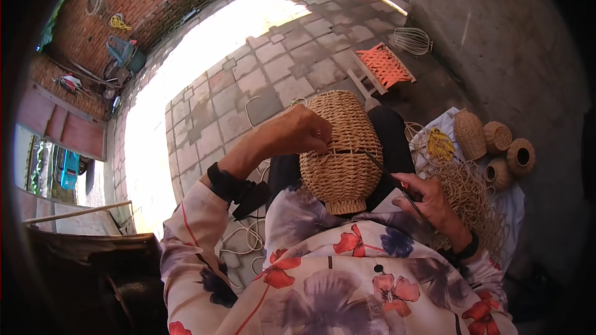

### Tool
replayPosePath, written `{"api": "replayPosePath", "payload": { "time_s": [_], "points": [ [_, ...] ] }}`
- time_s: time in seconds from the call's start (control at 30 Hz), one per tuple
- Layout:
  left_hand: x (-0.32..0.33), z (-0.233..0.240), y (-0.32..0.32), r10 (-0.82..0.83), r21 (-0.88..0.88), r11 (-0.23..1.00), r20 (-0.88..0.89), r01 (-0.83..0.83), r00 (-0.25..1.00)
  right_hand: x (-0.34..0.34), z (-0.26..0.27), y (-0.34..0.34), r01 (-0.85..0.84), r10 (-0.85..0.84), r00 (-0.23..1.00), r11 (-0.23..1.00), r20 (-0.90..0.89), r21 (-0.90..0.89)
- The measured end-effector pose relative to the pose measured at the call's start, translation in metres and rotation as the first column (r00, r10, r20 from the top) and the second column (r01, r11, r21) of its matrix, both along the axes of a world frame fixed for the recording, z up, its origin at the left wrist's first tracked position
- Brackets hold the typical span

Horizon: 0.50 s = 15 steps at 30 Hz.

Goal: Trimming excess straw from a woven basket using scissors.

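Note:
A vase-shaped woven cord basket [344, 177] lies on its side across my lap, its narrow ribbed neck towards my body. A dark gap runs across its weave near the middle. My left hand [305, 131] is on the basket's left side, fingers bent down at the left end of the gap; whether it pinches a cord cannot be seen. To the right, my right hand [421, 195] holds a thin dark pointed tool [384, 170], whose tip reaches the right end of the gap. Loose cord [247, 237] hangs down on the left.
A big tangle of cord [465, 190] lies on white cloth at the right, beside several small woven vases [470, 134]. Ahead stand a low stool with an orange woven seat [384, 66] and a wire frame [412, 41], near a concrete wall [484, 32].

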<state>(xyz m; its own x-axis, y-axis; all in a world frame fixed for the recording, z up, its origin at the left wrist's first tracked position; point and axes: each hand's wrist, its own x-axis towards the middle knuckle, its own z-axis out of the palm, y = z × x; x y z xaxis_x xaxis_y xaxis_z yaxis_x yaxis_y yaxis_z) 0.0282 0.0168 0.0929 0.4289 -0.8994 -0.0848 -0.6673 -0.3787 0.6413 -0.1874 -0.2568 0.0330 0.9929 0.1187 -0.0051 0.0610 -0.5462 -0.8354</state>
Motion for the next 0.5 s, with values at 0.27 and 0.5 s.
{"api": "replayPosePath", "payload": {
  "time_s": [0.27,0.5],
  "points": [
    [-0.019,-0.003,-0.016,-0.112,0.062,0.994,0.539,0.093,0.835,0.000,0.000,0.005,-0.057,0.053,0.996,0.997,0.072,0.060],
    [-0.010,-0.011,0.005,-0.005,-0.107,0.994,0.005,0.006,1.000,-0.002,0.005,0.003,-0.032,0.031,0.999,0.999,0.015,0.035]
  ]
}}
